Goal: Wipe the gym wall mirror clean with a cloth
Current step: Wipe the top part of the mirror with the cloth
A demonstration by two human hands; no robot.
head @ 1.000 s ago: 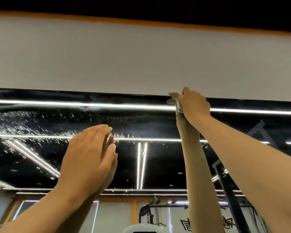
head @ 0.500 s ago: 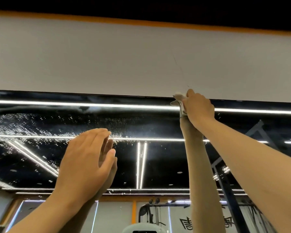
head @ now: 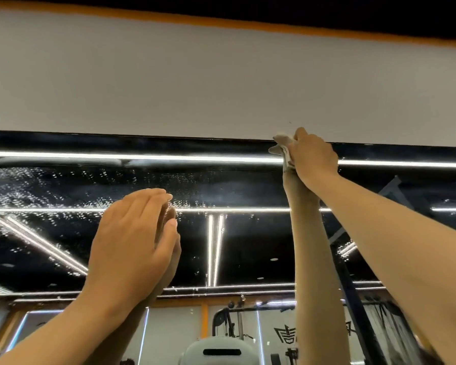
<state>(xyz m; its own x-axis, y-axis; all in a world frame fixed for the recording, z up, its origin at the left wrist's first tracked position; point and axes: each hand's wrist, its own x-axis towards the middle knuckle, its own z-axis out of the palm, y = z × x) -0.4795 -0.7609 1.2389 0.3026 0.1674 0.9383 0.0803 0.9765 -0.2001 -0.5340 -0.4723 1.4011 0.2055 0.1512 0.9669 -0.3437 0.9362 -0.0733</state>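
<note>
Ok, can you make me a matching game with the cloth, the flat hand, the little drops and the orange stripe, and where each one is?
Things:
1 cloth
2 left hand
3 drops
4 orange stripe

Places:
A along the top of the white wall
B speckled over the left part of the mirror
C bunched in the right hand at the mirror's top edge
D fingers straight, against the mirror

Pairs: 1-C, 2-D, 3-B, 4-A

Items counted in view: one dark, droplet-spattered glass wall mirror (head: 248, 246); one crumpled pale grey cloth (head: 282, 146); two bare hands, namely a left hand (head: 132, 238) and a right hand (head: 313, 156); one plain white wall band (head: 221, 83); one narrow orange painted stripe (head: 221, 21).
</note>
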